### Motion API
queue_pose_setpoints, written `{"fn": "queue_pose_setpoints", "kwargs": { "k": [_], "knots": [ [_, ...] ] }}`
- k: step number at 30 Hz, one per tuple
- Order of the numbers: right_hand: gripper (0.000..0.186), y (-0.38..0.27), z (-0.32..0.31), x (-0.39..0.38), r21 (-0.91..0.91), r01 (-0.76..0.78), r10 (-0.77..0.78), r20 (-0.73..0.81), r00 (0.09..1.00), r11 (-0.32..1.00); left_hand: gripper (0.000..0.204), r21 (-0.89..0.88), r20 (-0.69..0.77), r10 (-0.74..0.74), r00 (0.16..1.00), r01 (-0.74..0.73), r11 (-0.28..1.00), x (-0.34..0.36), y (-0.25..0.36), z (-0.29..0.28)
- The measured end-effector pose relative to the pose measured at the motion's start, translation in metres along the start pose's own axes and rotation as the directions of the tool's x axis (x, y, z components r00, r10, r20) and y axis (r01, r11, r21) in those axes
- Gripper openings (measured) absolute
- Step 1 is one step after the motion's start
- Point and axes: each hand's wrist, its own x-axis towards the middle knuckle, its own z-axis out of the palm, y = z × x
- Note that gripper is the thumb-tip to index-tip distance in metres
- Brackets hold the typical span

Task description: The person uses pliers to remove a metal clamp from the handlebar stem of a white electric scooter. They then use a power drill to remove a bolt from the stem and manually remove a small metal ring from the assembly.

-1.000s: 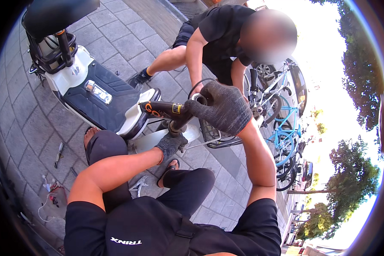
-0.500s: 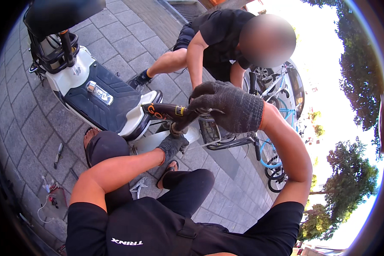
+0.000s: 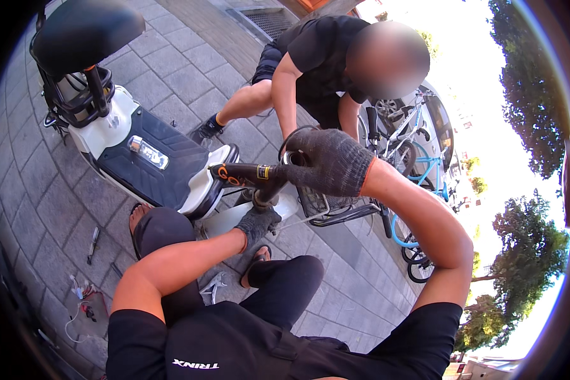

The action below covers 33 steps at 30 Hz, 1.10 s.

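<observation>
Our right hand (image 3: pixel 328 162), in a dark grey knitted work glove, is closed around the top of a black bicycle frame tube with orange and yellow markings (image 3: pixel 244 173), at the end where a black cable loops over the knuckles. Our left hand (image 3: pixel 258 221), in the same kind of glove, is closed from below around the short upright stem under that tube, so both hands hold the same part, one above the other and close together. The tube lies roughly level, pointing to our left, above our bent knees.

Just behind it stands a white electric scooter with a black footboard and a black saddle (image 3: pixel 133 149); the tube's far end overlaps the scooter's rear edge, and we cannot tell whether they touch. A black wire basket (image 3: pixel 326 206) sits right beside our right wrist. Another person in a black shirt (image 3: pixel 320 60) bends over on the far side, one arm reaching down towards our right hand. Beyond stand a light blue bicycle (image 3: pixel 427 183) and others. On the grey paved ground (image 3: pixel 190 88) to our left lie a slim hand tool (image 3: pixel 93 240) and some loose wires (image 3: pixel 82 297).
</observation>
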Motion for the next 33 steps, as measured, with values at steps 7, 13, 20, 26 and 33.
{"fn": "queue_pose_setpoints", "kwargs": {
  "k": [7, 13, 20, 26, 33],
  "knots": [
    [0.034, 0.007, -0.021, 0.003, -0.066, 0.303, -0.29, 0.164, 0.943, 0.951, 0.018, -0.088, -0.054, -0.005, 0.999, 0.0, 0.996, -0.008, 0.002, 0.004],
    [0.04, 0.002, -0.014, -0.007, -0.144, 0.41, -0.41, 0.03, 0.912, 0.901, 0.018, -0.057, -0.048, -0.03, 0.998, 0.027, 0.998, -0.002, 0.003, 0.004],
    [0.04, -0.009, -0.011, -0.007, 0.027, -0.124, 0.124, 0.001, 0.992, 0.992, 0.022, -0.051, -0.01, -0.024, 1.0, 0.023, 0.998, -0.011, 0.017, 0.005],
    [0.032, -0.001, -0.011, -0.005, -0.015, 0.077, -0.077, 0.019, 0.997, 0.997, 0.028, -0.086, -0.039, -0.116, 0.992, 0.112, 0.99, -0.022, 0.032, 0.007],
    [0.043, 0.013, -0.007, -0.001, 0.004, 0.408, -0.407, -0.058, 0.912, 0.913, 0.03, -0.12, -0.025, -0.13, 0.991, 0.126, 0.985, -0.016, 0.021, 0.006]
  ]
}}
